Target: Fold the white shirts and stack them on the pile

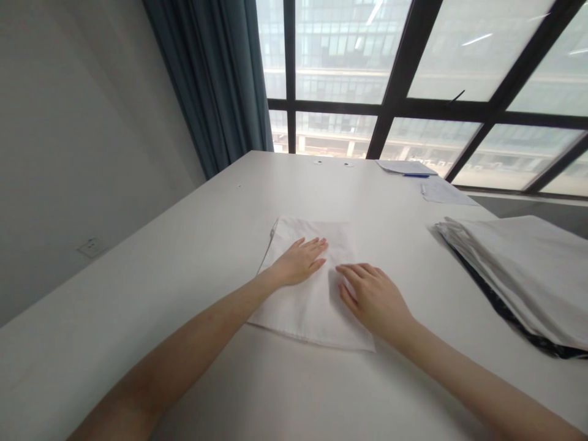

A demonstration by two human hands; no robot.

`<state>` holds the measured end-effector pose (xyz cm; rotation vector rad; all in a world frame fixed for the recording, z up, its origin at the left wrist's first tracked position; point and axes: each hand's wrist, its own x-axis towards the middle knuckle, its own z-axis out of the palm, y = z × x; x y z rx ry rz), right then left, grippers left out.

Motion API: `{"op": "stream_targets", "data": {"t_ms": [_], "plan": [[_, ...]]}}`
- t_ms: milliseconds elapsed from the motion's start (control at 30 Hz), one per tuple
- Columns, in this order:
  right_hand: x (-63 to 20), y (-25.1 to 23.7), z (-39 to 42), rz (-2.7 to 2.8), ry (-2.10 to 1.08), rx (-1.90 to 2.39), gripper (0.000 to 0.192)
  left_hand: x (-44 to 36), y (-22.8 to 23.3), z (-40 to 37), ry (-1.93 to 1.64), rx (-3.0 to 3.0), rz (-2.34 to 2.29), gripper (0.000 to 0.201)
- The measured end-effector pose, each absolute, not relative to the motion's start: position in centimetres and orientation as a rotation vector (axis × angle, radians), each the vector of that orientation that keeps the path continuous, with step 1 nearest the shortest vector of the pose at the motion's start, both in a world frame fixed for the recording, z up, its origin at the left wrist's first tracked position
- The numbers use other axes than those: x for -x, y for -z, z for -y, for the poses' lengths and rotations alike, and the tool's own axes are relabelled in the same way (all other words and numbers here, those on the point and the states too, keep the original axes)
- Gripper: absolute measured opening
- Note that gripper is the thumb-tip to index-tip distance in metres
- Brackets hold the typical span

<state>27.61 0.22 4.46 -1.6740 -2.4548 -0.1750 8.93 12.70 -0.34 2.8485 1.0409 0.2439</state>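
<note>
A white cloth bag (303, 312) lies flat on the white table, with a cord along its left edge. My left hand (299, 262) rests palm down on its upper middle, fingers stretched out. Over the right part of the cloth is my right hand (373, 295), its fingers slightly bent and apart, holding nothing. Whether the right fingertips touch the cloth I cannot tell. Parts of the cloth are hidden under both hands.
To the right lies a stack of folded white cloths (528, 263) with a dark layer beneath. Papers (445, 192) and a blue pen (416, 176) lie at the table's far right. A wall (92, 153), a curtain (220, 79) and windows border the table (184, 257).
</note>
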Motion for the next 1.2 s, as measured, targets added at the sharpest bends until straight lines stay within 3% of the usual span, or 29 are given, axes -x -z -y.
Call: {"op": "stream_targets", "data": {"t_ms": [133,333,500,833,1000,1100,1200], "plan": [[-27.6,-1.6,-2.6,2.472,0.036,1.739,0.057,-7.2,0.0,-14.0,-0.212,-2.797,-1.25,0.056],[-28.4,-1.0,-2.8,2.505,-0.083,1.738,0.058,-2.7,0.2,-15.0,-0.165,-2.766,-1.495,0.057],[-29.8,-1.6,-4.0,2.56,-0.122,1.724,0.06,-1.1,1.1,-13.8,-0.323,-2.765,-1.528,0.054],[-35.4,-0.7,-7.4,2.407,-0.128,1.914,0.059,-1.9,0.2,-13.0,-0.858,-2.512,-1.346,0.038],[-38.0,-0.3,-7.9,2.281,-0.02,1.962,0.057,-2.5,0.1,-12.2,-0.721,-2.762,-1.149,0.036],[-37.0,-0.9,-7.2,2.268,0.044,1.78,0.05,-3.1,-0.2,-11.3,-0.651,-2.891,-0.898,0.04],[-34.3,-2.1,-5.7,2.386,-0.174,1.432,0.04,-3.5,-0.7,-10.6,-0.486,-2.921,-0.656,0.046]]}}
